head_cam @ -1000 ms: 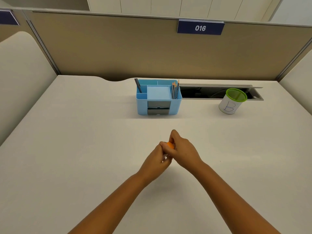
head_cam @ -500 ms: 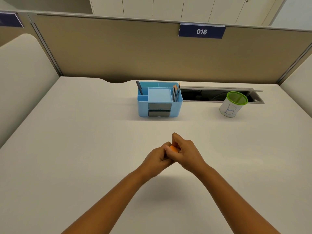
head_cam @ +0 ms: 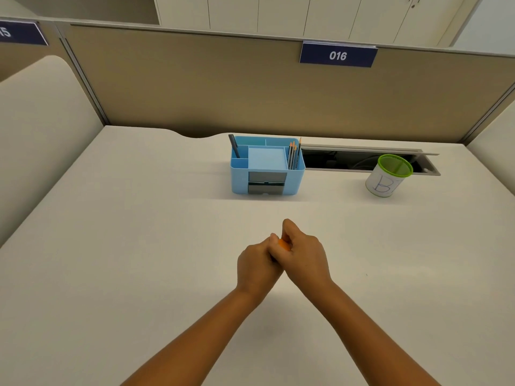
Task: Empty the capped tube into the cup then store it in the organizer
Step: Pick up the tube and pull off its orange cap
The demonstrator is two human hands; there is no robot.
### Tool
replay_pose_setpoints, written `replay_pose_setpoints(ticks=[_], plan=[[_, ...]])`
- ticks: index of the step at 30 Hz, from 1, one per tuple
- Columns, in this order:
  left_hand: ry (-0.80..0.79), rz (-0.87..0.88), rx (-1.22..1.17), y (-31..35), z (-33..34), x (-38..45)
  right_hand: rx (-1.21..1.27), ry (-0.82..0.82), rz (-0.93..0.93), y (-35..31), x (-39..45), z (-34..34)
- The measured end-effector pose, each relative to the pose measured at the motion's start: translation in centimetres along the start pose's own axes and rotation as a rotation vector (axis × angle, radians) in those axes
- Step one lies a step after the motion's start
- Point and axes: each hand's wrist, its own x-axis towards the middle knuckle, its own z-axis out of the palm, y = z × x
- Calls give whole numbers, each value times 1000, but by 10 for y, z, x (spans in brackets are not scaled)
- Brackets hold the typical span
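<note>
While hands (head_cam: 281, 257) clasp orange item (head_cam: 284, 244), probably tube, organizer (head_cam: 264, 185) holds pencils (head_cam: 293, 155).

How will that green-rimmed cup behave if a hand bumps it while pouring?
The cup looks light, so it would probably slide or tip easily. It stands upright beside the open cable slot, so a push backward might drop it in.

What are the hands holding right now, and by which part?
Both the left hand and right hand close around a small orange object, mostly hidden; which part each grips cannot be told.
</note>
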Motion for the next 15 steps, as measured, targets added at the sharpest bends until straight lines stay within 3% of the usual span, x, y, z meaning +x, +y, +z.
replay_pose_setpoints(ticks=[4,7,15], plan=[[-58,1,-74,-11,1,-9,168,11,8,0,13,-19],[22,-4,-138,-9,5,-10,186,-36,18,-1,21,-28],[130,58,-206,-9,1,5,702,-123,396,22,17,-23]])
